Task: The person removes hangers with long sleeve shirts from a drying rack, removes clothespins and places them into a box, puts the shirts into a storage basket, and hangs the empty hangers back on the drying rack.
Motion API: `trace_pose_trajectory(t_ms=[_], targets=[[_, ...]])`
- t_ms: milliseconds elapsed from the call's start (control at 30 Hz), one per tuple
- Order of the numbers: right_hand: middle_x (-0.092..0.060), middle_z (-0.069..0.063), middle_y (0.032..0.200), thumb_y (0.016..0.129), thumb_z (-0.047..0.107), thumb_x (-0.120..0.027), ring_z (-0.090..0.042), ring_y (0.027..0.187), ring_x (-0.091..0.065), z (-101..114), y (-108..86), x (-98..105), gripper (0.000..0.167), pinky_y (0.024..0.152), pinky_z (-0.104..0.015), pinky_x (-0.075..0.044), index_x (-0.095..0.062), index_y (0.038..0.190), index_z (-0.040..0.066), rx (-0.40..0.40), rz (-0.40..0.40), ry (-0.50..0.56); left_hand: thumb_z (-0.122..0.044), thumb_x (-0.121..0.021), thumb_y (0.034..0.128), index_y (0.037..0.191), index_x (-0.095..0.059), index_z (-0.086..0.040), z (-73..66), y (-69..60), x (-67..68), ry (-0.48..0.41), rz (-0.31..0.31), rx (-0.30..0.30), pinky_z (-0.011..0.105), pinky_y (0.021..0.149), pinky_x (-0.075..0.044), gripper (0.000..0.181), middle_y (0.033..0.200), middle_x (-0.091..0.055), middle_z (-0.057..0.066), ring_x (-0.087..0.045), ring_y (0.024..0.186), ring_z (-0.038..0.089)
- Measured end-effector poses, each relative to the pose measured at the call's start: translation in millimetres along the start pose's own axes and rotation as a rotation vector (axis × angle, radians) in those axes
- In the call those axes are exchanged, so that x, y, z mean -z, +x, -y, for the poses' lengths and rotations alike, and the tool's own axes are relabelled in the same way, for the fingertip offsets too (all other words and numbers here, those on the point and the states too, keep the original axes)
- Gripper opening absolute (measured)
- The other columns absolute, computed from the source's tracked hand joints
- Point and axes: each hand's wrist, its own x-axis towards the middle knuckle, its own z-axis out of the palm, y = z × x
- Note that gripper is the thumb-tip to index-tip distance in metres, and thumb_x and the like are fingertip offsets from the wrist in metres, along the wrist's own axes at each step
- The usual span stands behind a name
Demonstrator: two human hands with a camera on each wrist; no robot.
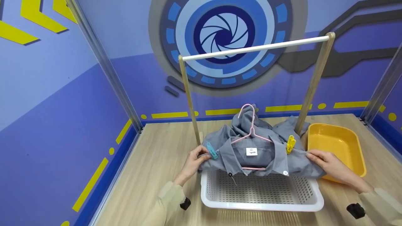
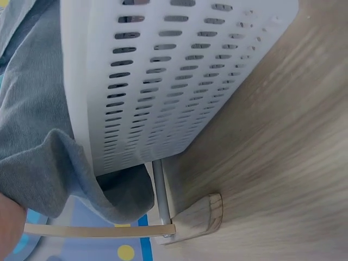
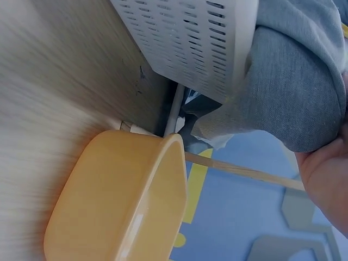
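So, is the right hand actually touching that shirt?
Touching: the head view shows the right hand pinching the gray shirt near one shoulder.

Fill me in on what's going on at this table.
A person's left hand and right hand grip a gray shirt near its shoulders, over a white basket. A pink hanger sits inside it, hook sticking up at the collar, with a blue clip and a yellow clip on the shoulders. The hook is not on the rack's white bar. A yellow tub stands to the right.

Between two hands [image 1: 192, 162] [image 1: 329, 162]: one hanger [image 1: 252, 128], two clips [image 1: 212, 150] [image 1: 290, 144], seemingly one shirt [image 1: 263, 157]; below, one basket [image 1: 260, 206]; beyond, one rack [image 1: 257, 48], one tub [image 1: 334, 141].
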Motion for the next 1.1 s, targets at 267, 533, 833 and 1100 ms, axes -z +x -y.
trace_pose_trajectory(t_ms=[267,533,833,1100], targets=[[-0.057,0.000,0.082,0.092,0.017,-0.054,-0.014,0.072,-0.051,5,1.2,4,0.013,0.063,-0.022,-0.042,-0.062,0.094,0.007,-0.051,0.021,0.016,0.004,-0.056,0.0865,0.087,-0.053,0.005,-1.7,-0.5,0.9,-0.017,0.003,0.003,0.027,0.072,-0.042,0.003,0.087,-0.055,0.019,-0.052,0.082,0.019],[-0.061,-0.001,0.091,0.090,0.012,-0.057,-0.013,0.081,-0.056,11,8.0,5,0.012,0.068,-0.019,-0.045,-0.059,0.100,0.006,0.019,-0.089,-0.021,0.003,-0.056,0.0866,0.089,-0.054,0.011,-2.0,-0.5,1.5,0.008,0.005,0.028,0.026,0.072,-0.042,0.008,0.086,-0.056,0.018,-0.051,0.081,0.018],[-0.060,-0.012,0.102,0.089,0.003,-0.055,-0.010,0.083,-0.057,19,18.8,1,0.027,0.066,-0.021,-0.047,-0.054,0.116,0.000,0.041,-0.105,0.048,0.006,-0.056,0.0859,0.088,-0.053,0.010,0.1,-0.8,1.0,0.010,-0.004,0.006,0.027,0.072,-0.042,0.006,0.086,-0.056,0.020,-0.052,0.082,0.020],[-0.061,-0.004,0.100,0.089,0.014,-0.060,-0.007,0.086,-0.054,31,26.5,-2,0.031,0.069,-0.020,-0.043,-0.055,0.118,0.003,0.030,-0.098,0.001,-0.008,-0.058,0.0882,0.086,-0.052,0.005,1.9,-1.6,1.2,0.000,0.002,-0.004,0.029,0.074,-0.042,0.015,0.087,-0.056,0.018,-0.052,0.083,0.020]])
